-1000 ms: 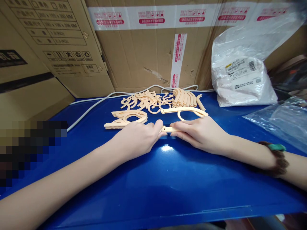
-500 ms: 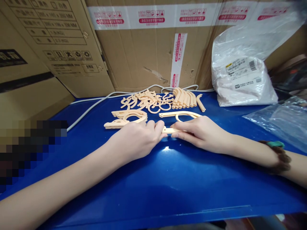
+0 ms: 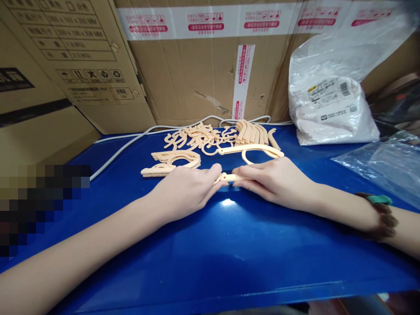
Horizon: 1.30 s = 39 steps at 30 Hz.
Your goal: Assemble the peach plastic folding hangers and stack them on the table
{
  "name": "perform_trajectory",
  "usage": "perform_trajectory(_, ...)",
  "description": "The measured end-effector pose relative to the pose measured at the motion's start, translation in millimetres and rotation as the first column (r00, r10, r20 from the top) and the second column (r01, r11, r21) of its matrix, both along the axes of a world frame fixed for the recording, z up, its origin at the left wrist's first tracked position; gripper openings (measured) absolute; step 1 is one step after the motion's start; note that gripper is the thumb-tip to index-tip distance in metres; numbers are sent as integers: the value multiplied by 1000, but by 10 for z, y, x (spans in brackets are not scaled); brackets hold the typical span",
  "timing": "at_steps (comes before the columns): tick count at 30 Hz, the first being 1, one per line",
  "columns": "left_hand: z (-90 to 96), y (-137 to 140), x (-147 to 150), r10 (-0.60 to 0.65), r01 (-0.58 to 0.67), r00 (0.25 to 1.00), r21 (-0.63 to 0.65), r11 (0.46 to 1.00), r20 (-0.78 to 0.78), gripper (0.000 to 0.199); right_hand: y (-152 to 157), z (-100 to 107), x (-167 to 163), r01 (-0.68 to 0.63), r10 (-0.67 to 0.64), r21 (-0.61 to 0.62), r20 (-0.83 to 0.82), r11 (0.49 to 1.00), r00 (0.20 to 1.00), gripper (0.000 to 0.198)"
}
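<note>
Between my hands is a cream plastic folding hanger, its near arm lying level and its far arm and curved hook rising beyond my right fingers. My right hand is closed round the hanger, thumb and fingers pinching the near arm. My left hand is closed at the arm's other end, thumb above and fingertip below, beside a small round hole. The part inside the left palm is hidden. Just past my left hand lie stacked folded hangers on the blue tabletop.
Behind the hangers are a pile of loose hooks and a row of curved hanger arms. A grey cable runs along the back. Cardboard boxes wall the rear and left. A white plastic bag stands right, near clear film.
The hanger's far arm and hook have risen slightly above my right hand. My left thumb and fingers have shifted, uncovering more of the hanger's end.
</note>
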<state>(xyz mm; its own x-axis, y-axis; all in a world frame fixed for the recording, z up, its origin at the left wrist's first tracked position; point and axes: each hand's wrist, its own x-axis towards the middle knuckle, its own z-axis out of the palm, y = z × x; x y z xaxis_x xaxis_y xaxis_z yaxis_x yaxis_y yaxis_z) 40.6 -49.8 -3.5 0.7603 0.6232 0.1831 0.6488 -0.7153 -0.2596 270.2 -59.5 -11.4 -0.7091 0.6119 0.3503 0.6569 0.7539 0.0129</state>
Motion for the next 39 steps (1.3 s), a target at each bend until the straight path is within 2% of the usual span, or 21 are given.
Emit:
perform_trajectory(4, -15, 7, -11, -50, 53, 998, 117, 992, -28, 29, -4, -1, -5, 9, -9, -44, 0, 999, 1000, 36)
perform_trajectory(9, -1, 16, -16, -175, 178, 984, 337, 925, -38, 33, 13, 20, -12, 13, -20, -191, -37, 982, 999, 37)
perform_trajectory(15, -4, 11, 1, -183, 190, 982, 399, 897, -54, 36, 35, 27, -14, -9, -9, -252, -71, 968, 997, 36)
perform_trajectory(23, 16, 3, -7, -241, 235, 969, 459, 857, -47, 28, 54, 6, 4, -59, 40, -247, -81, 967, 996, 34)
perform_trajectory(26, 29, -2, -11, -274, 266, 961, 434, 861, -45, 27, 53, -9, 13, -81, 70, -210, -58, 974, 996, 32)
perform_trajectory(29, 43, -13, -6, -284, 274, 958, 432, 859, -43, 28, 57, -17, 13, -82, 77, -114, -50, 990, 996, 33)
perform_trajectory(34, 45, -44, 20, -189, 172, 982, 504, 847, -17, 27, 87, 8, 13, -52, 57, 53, -106, 997, 993, 30)
perform_trajectory(39, 43, -49, 15, -96, 50, 994, 533, 845, 58, 27, 116, 43, 37, 140, -72, 200, -314, 970, 947, 21)
